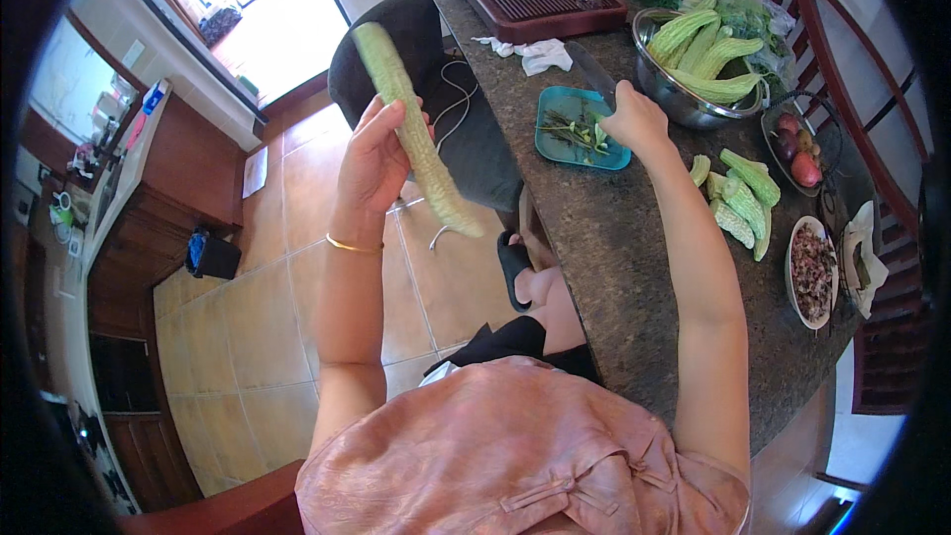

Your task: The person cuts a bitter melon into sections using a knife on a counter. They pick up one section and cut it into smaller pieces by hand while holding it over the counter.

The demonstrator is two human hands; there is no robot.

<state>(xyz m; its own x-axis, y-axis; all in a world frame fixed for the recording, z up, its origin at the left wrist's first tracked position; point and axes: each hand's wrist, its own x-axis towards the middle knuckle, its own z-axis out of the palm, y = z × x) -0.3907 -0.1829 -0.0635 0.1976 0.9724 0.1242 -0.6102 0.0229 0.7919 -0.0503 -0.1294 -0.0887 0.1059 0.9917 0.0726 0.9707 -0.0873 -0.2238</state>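
Observation:
A long pale-green bitter melon (418, 135) is gripped near its middle by my left hand (377, 152), held up over the floor beside the table. My right hand (636, 121) holds a kitchen knife (592, 73) by its handle, which my fingers hide. The blade points away toward crumpled white tissue (544, 56). Just below the knife sits a teal plastic tray (546, 151) with stems and leafy trimmings (573, 130) in it. Several cut bitter melon pieces (743, 200) lie on the stone tabletop (631, 260), right of my right forearm.
A steel bowl (695, 116) holds several whole bitter melons (702, 52). Behind it are bagged greens (765, 22). A tea tray (535, 18) carries glassware. Toward the right stand a fruit dish (799, 141) and an oval bowl of minced filling (813, 271). A dark chair (401, 37) stands beside the table.

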